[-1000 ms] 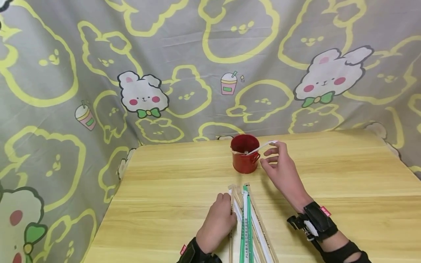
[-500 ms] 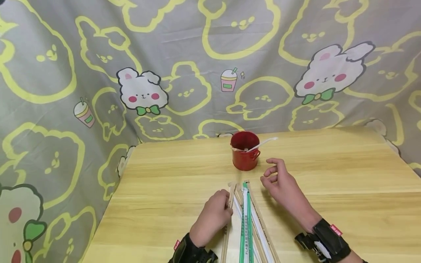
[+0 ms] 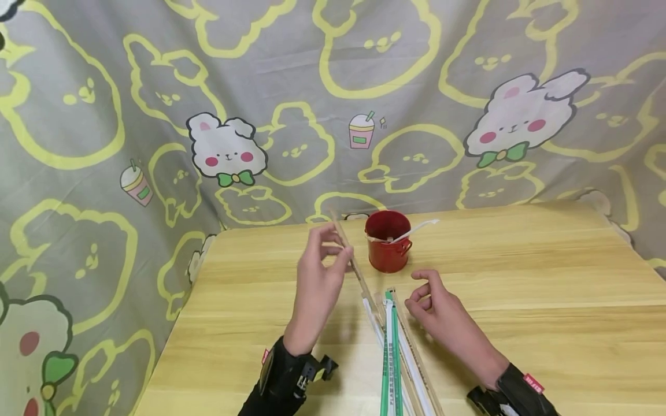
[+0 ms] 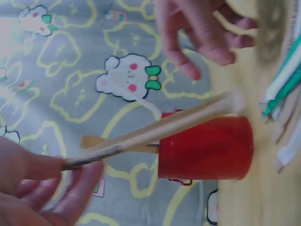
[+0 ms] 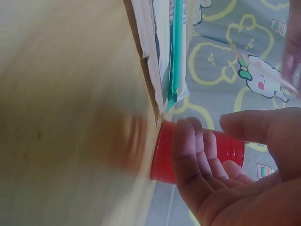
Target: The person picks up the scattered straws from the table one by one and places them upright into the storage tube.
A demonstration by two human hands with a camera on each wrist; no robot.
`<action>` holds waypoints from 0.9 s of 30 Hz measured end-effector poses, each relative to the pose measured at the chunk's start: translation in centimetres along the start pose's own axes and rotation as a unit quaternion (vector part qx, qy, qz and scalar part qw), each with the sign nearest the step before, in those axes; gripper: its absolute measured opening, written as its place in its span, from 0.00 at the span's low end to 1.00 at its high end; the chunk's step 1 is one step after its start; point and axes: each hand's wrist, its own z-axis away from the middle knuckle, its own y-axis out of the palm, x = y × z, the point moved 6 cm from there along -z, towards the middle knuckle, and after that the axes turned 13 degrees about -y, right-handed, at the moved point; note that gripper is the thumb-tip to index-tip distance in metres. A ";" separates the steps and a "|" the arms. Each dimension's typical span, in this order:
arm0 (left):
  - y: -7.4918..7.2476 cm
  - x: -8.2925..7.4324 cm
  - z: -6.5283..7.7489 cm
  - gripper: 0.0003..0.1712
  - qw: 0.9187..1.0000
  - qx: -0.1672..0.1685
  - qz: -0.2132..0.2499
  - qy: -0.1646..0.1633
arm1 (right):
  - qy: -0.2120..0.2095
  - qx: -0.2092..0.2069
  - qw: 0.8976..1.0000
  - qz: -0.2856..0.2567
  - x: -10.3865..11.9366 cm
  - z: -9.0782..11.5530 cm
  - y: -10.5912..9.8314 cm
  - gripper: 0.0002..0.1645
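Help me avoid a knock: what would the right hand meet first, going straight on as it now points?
Probably the red bucket, which stands ahead of the right hand in the head view. Depth is unclear, though, and the wrapped straws' tips lie close to that line.

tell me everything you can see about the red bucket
The red bucket is round and open-topped, with a glossy surface that looks like painted metal and a small red loop handle on its side. It stands upright on the wooden table, near the patterned cloth. A white stick slants out over its rim, and the left wrist view shows a tan stick poking out too. Neither hand touches it.
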 end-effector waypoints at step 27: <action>2.3 1.0 -3.0 0.10 0.991 -0.063 0.003 0.120 | 0.045 0.023 0.999 -0.003 -0.4 1.2 2.7 0.27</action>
